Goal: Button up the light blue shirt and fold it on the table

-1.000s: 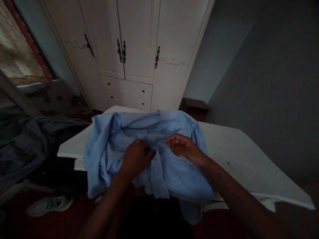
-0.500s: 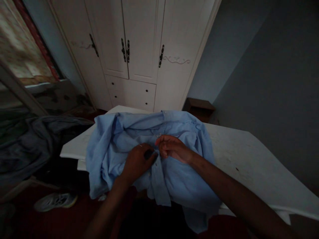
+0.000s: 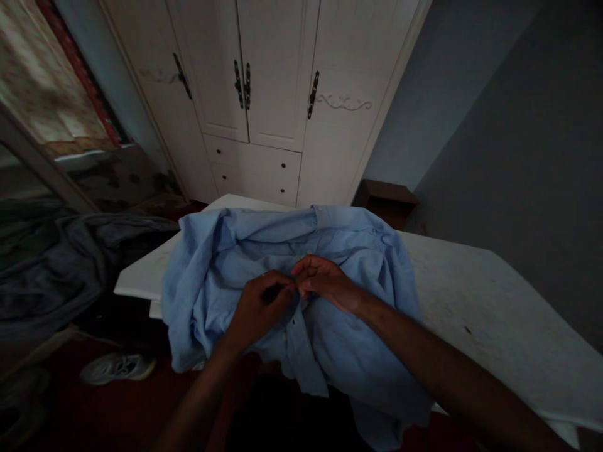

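A light blue button-up shirt (image 3: 367, 339) lies spread over a white table, its lower part hanging past the near edge. My left hand (image 3: 264, 301) pinches the shirt's front placket from the left, thumb and fingers together. From the right, my right hand (image 3: 327, 282) meets it with curled fingers, also closed on the placket. Fingertips of both hands touch or nearly touch, and the button or buttonhole between them is hidden. Below the hands, the loose placket strip (image 3: 306, 361) hangs down with a buttonhole showing.
The white table (image 3: 471, 301) extends to the right, with a small dark speck on it. Behind it stand a white wardrobe (image 3: 268, 81) and a brown wooden box-like piece (image 3: 389, 194). Grey cloth (image 3: 94, 263) is heaped at left, above a shoe (image 3: 117, 367) on the red floor.
My hands have come closer together at the placket, the left fingertips now meeting the right ones. The shirt stays put while the view has shifted slightly.
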`<state>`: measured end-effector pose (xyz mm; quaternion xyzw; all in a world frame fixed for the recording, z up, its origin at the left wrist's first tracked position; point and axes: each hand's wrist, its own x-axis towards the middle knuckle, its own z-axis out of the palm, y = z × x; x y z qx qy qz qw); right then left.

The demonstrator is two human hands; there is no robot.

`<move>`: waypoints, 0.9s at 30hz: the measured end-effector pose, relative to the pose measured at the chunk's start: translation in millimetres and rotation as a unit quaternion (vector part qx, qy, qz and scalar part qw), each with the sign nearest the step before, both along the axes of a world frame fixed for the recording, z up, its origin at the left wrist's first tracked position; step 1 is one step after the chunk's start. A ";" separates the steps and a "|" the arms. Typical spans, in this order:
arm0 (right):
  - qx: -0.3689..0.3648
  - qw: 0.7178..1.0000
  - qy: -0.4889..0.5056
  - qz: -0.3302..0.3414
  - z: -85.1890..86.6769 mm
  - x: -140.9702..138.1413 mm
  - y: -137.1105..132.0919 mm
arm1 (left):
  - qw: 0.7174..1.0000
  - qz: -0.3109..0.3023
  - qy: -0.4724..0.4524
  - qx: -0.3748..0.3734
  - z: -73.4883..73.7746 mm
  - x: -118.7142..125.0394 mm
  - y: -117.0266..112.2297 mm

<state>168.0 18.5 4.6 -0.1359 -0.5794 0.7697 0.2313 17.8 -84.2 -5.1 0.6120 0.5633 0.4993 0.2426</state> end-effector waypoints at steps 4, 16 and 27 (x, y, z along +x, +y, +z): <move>0.007 1.000 0.001 -0.005 -7.7 -0.4 -0.3 | 1.000 0.018 0.008 0.010 -1.3 -0.5 -1.6; 0.076 0.997 0.006 -0.025 -21.5 1.3 -0.7 | 0.998 0.033 -0.054 -0.009 -4.5 -3.5 -1.5; 0.137 0.989 0.017 -0.046 -25.5 0.7 -3.3 | 0.995 0.034 -0.087 -0.026 -0.7 -5.5 -0.7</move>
